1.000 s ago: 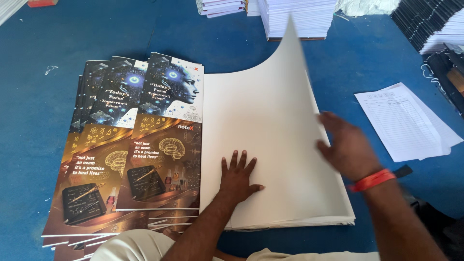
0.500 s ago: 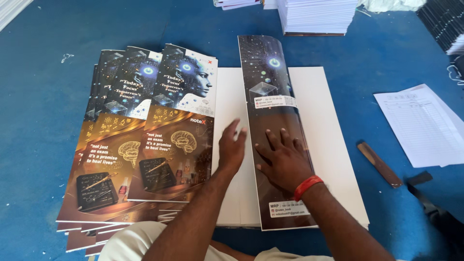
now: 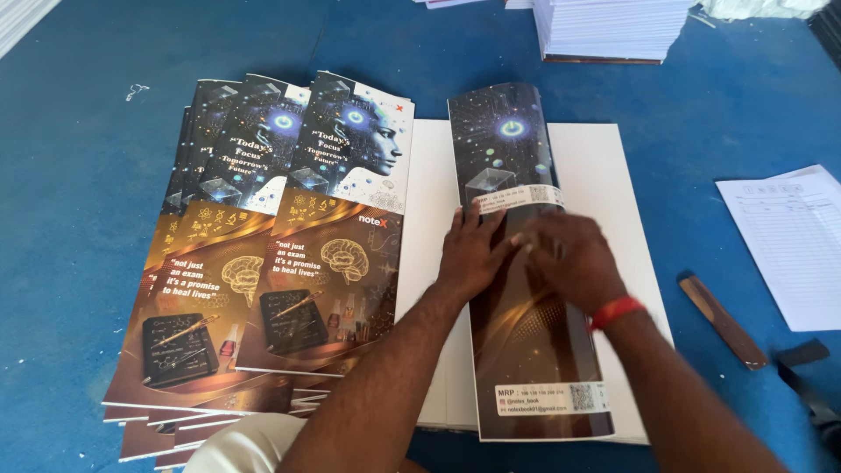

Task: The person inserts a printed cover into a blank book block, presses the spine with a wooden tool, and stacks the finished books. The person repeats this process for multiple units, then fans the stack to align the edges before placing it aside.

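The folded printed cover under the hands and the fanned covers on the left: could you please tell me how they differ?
The folded cover is a narrow strip lying on the white sheet stack; the fanned covers lie wider, overlapping on the blue surface. The left hand and right hand press the folded cover; no hand touches the fanned covers. Both share dark starry tops and brown-gold lower halves.

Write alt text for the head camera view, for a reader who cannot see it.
Both hands, the left hand and the right hand, press flat on a folded printed cover sheet lying on a stack of white sheets. A fanned pile of printed covers lies beside it on a blue surface.
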